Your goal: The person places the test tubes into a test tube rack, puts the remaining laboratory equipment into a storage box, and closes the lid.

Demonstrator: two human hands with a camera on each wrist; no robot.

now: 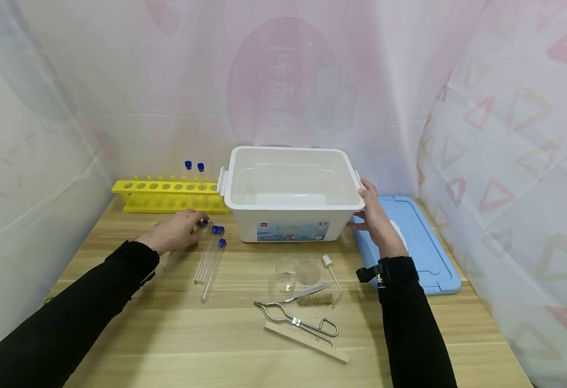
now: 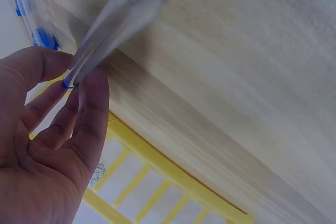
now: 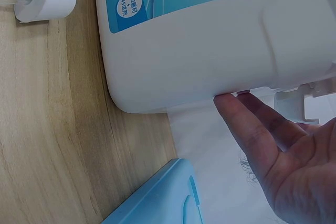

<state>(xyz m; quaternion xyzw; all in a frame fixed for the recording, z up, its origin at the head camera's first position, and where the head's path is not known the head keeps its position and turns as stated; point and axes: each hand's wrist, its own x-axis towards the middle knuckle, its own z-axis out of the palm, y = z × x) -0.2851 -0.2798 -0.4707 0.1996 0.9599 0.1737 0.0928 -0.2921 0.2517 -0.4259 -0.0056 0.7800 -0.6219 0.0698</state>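
Observation:
In the head view my left hand (image 1: 179, 229) is just in front of the yellow test tube rack (image 1: 167, 202). Thumb and fingers pinch a clear test tube (image 2: 115, 24) near its blue-capped end, and its rounded end points away from the palm in the left wrist view. Beside that hand several blue-capped test tubes (image 1: 211, 261) lie on the table. My right hand (image 1: 377, 218) is at the right end of a white plastic bin (image 1: 290, 215). Its fairly straight fingertips (image 3: 226, 100) touch the bin's side wall, close to the handle clip (image 3: 294, 106).
Two capped tubes (image 1: 201, 175) stand in the rack. A blue lid (image 1: 424, 248) lies at the right. Before the bin are a small clear cup (image 1: 285, 275), a stoppered bent tube (image 1: 334, 280), a brush (image 1: 315, 299), metal tongs (image 1: 293, 321) and a wooden strip (image 1: 308, 343).

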